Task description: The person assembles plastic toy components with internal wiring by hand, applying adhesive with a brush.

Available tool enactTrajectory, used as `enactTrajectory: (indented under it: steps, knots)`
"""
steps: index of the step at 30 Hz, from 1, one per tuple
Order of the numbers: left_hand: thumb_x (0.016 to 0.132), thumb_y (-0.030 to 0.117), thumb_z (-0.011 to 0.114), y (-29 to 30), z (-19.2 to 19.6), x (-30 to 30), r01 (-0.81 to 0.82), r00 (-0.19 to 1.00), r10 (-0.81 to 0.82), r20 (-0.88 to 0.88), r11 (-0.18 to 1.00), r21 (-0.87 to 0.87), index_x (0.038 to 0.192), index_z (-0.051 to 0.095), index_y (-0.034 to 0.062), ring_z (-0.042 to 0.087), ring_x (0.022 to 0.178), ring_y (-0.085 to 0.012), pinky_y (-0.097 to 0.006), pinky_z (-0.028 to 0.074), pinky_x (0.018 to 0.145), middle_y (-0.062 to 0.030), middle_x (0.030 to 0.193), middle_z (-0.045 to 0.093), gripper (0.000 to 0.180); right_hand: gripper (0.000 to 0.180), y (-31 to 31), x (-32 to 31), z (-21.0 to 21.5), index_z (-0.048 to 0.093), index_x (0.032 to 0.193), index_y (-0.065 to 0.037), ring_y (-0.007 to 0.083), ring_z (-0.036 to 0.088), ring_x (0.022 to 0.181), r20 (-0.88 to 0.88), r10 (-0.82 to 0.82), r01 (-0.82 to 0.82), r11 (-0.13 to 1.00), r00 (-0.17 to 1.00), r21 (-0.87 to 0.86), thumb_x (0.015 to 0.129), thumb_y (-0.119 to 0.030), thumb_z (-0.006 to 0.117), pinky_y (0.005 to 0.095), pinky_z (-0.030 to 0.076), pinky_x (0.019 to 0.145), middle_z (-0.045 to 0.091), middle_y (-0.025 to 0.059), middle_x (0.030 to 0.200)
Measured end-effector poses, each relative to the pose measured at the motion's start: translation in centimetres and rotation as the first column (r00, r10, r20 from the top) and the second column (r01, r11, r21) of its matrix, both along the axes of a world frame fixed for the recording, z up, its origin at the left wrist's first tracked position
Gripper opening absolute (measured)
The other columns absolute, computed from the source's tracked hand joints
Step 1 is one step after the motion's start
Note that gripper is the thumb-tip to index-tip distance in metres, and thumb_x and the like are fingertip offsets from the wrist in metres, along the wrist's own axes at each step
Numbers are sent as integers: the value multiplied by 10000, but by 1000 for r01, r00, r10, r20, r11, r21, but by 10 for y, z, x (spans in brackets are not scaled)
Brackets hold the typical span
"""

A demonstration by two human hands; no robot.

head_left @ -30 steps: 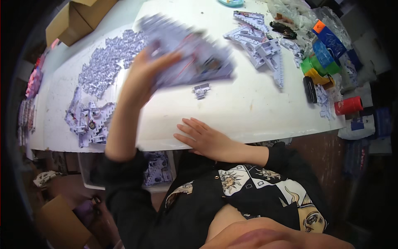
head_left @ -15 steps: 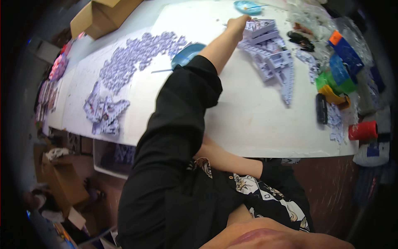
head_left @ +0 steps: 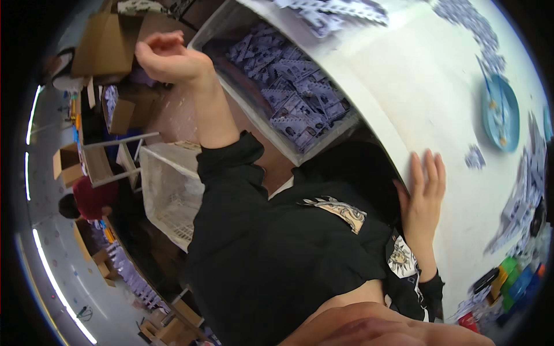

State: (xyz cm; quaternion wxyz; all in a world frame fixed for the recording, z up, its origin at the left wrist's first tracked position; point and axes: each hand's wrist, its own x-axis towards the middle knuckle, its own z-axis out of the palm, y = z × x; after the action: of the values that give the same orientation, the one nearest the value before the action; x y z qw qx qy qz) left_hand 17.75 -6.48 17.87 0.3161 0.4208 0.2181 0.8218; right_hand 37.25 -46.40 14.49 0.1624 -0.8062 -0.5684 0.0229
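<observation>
Head view shows your white table (head_left: pixel 404 86) and, beside it, the bin (head_left: pixel 332 140) of lilac-grey pieces (head_left: pixel 300 92). Your left hand (head_left: pixel 173 60), arm outstretched beyond the bin, is half-open, seemingly empty; your right hand (head_left: pixel 424 199), fingers extended, rests on the table's edge.

No lettering, label, brand, number or sign can be read on anything in this view.
</observation>
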Motion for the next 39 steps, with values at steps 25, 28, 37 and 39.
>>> enactTrajectory:
  steps: [25, 28, 37, 39]
  knots:
    - [679, 308, 821, 71, -570, 17, -225, 681, -682, -267, 152, -962, 882, 662, -55, 611, 672, -187, -323, 482, 581, -90, 803, 654, 445, 721, -13, 4, -18, 361, 1377, -100, 476, 322, 1318, 183, 20, 14, 983, 983, -184, 781, -178, 758, 567, 325, 1051, 324, 219, 1427]
    - [701, 274, 805, 44, -501, 6, -127, 752, -641, -154, 88, -988, 777, 667, -40, 583, 613, -164, -320, 455, 542, -71, 720, 634, 351, 722, -10, 2, -19, 363, 1376, -101, 475, 325, 1316, 179, 26, 7, 984, 983, -180, 777, -174, 758, 569, 326, 1052, 326, 217, 1423]
    - [785, 202, 762, 44, -476, -91, -99, 790, -504, -350, 458, -883, 849, 658, -26, 572, 689, -110, -262, 448, 615, -34, 759, 630, 258, 735, -1, -3, -16, 384, 1372, -90, 471, 321, 1317, 125, 12, 7, 989, 992, -150, 750, -135, 772, 546, 330, 1064, 334, 211, 1414]
    - [817, 139, 733, 41, -423, -111, 13, 883, -397, -251, 554, -832, 921, 658, -22, 602, 756, -118, -242, 466, 675, -42, 844, 656, 207, 728, 3, -5, -14, 402, 1373, -83, 456, 321, 1322, 102, 18, -3, 989, 995, -146, 746, -116, 772, 534, 332, 1068, 340, 201, 1416]
